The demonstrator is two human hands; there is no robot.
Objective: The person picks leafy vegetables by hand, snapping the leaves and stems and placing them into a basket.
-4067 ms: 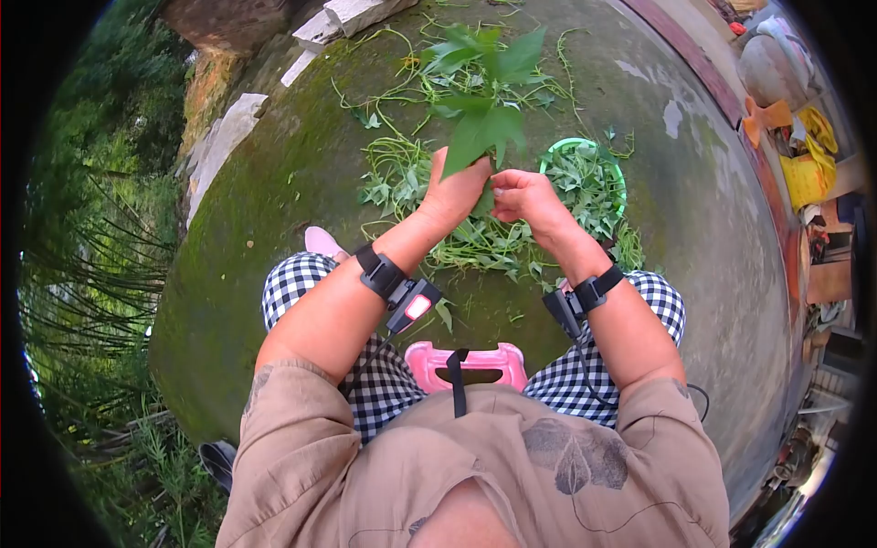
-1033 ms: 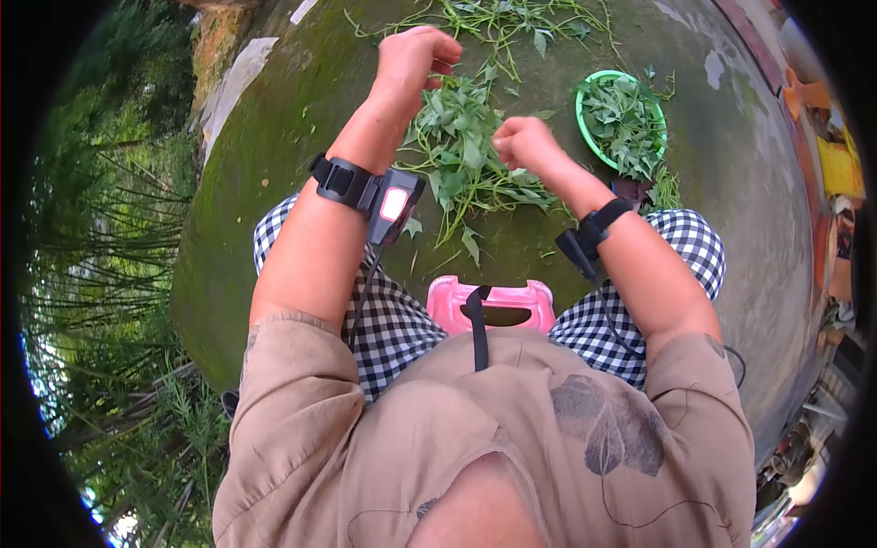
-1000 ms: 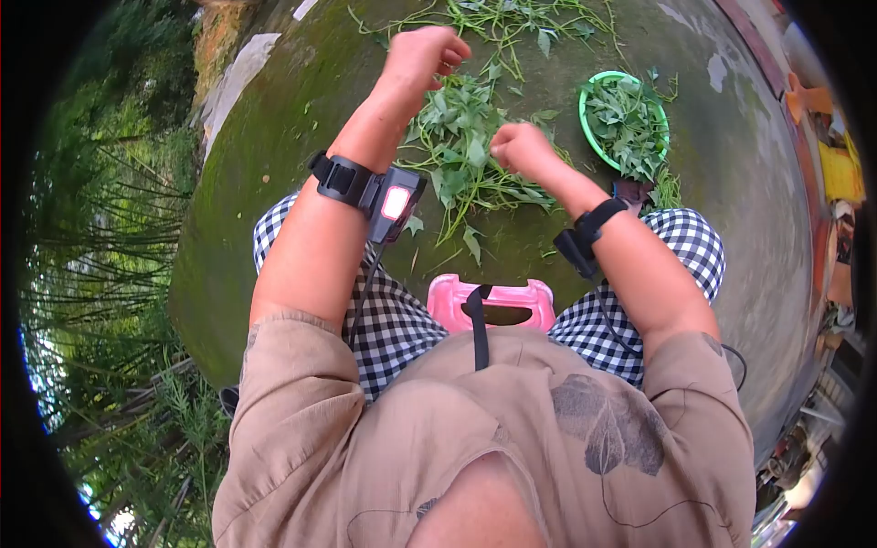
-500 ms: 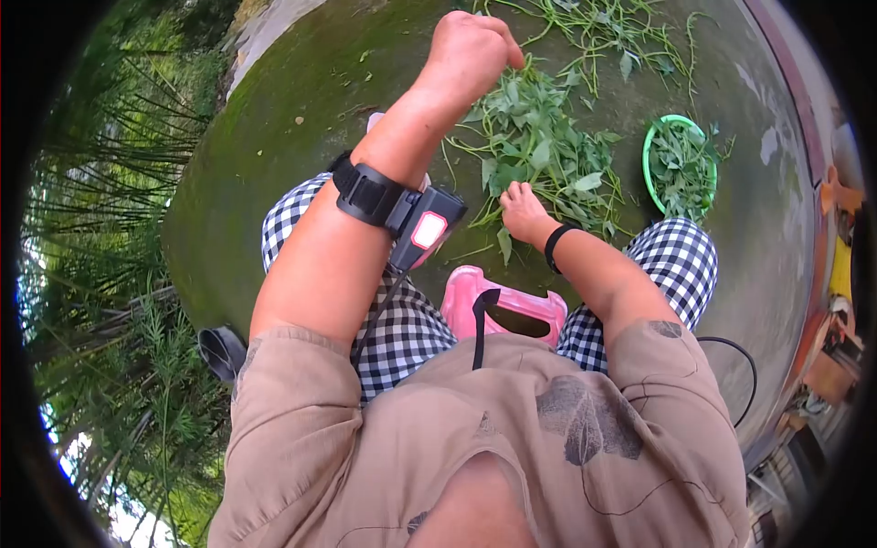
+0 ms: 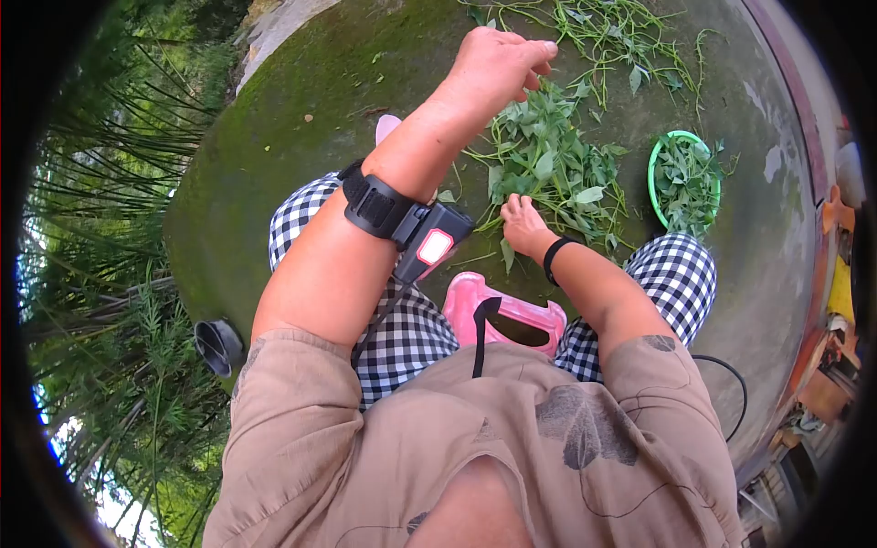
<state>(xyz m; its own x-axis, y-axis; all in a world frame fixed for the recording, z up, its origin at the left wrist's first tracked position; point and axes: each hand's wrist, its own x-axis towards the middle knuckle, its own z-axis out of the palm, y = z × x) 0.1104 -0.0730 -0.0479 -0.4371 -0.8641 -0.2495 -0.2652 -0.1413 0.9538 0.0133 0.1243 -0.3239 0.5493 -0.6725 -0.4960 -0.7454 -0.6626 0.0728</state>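
My left hand (image 5: 507, 66) is stretched far forward, just above the near side of a tangle of thin green stems (image 5: 630, 46). Its fingers are apart, and I make out nothing between them. Closer to me, my right hand (image 5: 527, 226) rests at the near edge of a heap of leafy green stems (image 5: 557, 164). The fingers are bent together at the stems, and a leaf (image 5: 508, 256) hangs just under the hand. Beyond my right knee stands a bright green basket (image 5: 652, 178) with picked leaves (image 5: 687, 183) inside.
A pink plastic stool (image 5: 466, 297) is between my checkered knees. Mossy concrete (image 5: 274, 183) spreads around me. A dark pot (image 5: 217, 347) and bushes (image 5: 137, 365) are on the left; assorted items (image 5: 831, 384) line the right edge. A black cable (image 5: 735, 384) loops by my right side.
My left hand has shifted slightly right and nearer, its fingers spreading from a closed shape. My right hand stays at the heap's edge. The whole view has dipped slightly.
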